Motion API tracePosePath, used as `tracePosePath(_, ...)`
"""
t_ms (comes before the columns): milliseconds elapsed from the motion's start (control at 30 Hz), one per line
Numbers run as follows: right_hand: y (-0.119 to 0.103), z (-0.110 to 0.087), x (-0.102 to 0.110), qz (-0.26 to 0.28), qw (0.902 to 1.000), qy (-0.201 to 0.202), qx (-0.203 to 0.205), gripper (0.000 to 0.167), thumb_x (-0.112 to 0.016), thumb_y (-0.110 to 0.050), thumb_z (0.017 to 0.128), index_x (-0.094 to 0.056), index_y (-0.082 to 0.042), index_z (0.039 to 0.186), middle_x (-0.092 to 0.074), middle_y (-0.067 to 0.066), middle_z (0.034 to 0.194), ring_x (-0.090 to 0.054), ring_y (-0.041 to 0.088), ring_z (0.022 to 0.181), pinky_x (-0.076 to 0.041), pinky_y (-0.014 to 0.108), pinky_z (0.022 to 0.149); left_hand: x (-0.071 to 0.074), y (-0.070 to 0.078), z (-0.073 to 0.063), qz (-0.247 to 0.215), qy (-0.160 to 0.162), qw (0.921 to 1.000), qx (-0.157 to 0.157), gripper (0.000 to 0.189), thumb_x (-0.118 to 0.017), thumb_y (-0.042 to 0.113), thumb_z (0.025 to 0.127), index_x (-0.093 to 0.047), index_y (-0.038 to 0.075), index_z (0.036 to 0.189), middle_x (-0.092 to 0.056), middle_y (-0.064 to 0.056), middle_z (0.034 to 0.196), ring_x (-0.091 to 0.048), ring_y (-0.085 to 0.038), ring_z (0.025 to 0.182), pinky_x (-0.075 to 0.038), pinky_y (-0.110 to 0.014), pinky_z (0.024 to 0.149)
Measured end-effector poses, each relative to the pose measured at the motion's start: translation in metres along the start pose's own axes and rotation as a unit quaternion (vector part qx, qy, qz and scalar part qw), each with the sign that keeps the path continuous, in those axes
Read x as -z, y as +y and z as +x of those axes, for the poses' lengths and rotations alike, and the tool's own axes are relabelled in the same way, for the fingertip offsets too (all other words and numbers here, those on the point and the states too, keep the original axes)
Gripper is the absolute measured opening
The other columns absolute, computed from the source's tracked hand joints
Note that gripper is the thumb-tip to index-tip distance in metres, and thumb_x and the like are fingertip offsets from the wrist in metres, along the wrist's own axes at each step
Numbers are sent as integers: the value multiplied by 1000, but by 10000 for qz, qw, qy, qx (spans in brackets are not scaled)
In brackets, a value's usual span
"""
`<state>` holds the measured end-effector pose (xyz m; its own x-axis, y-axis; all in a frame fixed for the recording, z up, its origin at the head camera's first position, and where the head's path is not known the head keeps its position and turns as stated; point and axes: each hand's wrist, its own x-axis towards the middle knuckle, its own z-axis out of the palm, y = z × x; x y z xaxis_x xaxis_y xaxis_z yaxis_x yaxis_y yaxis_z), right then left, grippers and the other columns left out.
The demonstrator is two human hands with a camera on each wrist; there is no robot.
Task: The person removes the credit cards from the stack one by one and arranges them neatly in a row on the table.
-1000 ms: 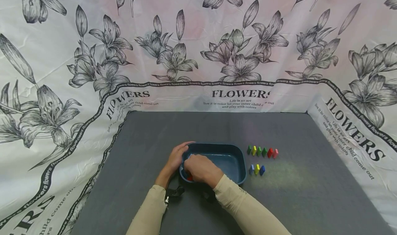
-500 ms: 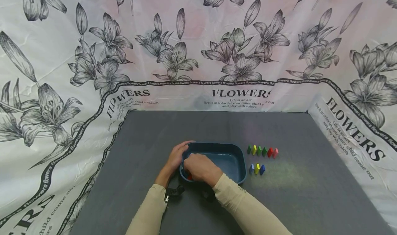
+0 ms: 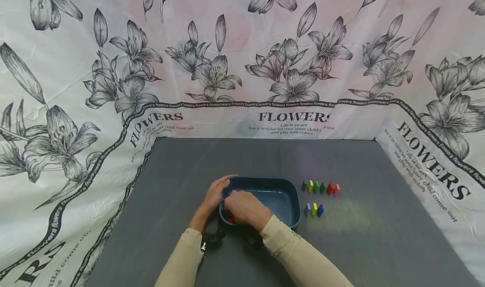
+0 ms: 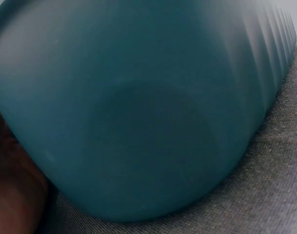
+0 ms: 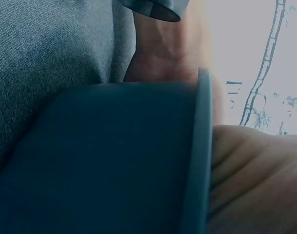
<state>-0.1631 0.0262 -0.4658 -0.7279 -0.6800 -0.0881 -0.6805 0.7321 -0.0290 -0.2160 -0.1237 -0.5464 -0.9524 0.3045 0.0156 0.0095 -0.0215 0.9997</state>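
Note:
A dark blue rectangular tray [image 3: 280,203] lies on the grey table in the head view. My left hand [image 3: 214,195] holds its left end, fingers bent round the far left corner. In the left wrist view, the tray's outer wall [image 4: 148,122] fills most of the picture, with part of that hand at the left edge. My right hand [image 3: 244,207] reaches down into the tray's left part, knuckles up. Its fingertips are hidden, so whether they pinch anything is not visible. Beside them a red piece [image 3: 230,219] and a bit of blue [image 3: 232,191] show.
Right of the tray, small coloured blocks stand upright in two rows. The far row has several, including a yellow block [image 3: 310,186] and a red block [image 3: 330,189]. The near row holds light blue, yellow and dark blue [image 3: 320,210] blocks. A flower-printed cloth [image 3: 295,81] surrounds the table.
Both hands keep their places at the tray, the right one shifting only slightly within it. The standing blocks are unchanged. The head view has tilted a little.

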Motion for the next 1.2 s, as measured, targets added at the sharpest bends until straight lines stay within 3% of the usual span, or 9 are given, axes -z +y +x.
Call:
tracePosePath(233,6,-7,2,364,9992,-21,-183,16,-90,-12,86,-80,-23,79,-70,-7,76,-63,11,70,-59,32,70,-1,-1,-2,-232,-69,9997,30,45,-42,18,116,-62,-5,149,-66,-27,149,-68,-31,131,-55,-36,111)
tracePosePath(633,19,-19,16,1166,9921,45,-455,8,-86,-11,91,-85,-17,95,-77,-5,87,-63,9,72,-62,30,75,-1,-2,-1,-100,-43,9999,-33,44,-40,17,117,-63,-5,148,-66,-27,147,-66,-29,128,-54,-30,108)
tracePosePath(967,26,-27,27,1363,9887,77,-615,11,-88,-12,90,-86,-16,99,-77,-4,87,-62,11,73,-63,32,77,0,-2,-3,-93,-45,9999,-8,45,-40,18,117,-62,-7,148,-67,-29,145,-67,-39,128,-55,-48,113)
tracePosePath(1200,34,-35,33,1523,9863,192,-604,11,-88,-12,90,-86,-17,101,-79,-4,92,-67,12,78,-64,35,81,-1,-1,-2,-4,17,10000,26,45,-40,17,117,-63,-6,147,-68,-28,145,-66,-39,131,-55,-36,110)
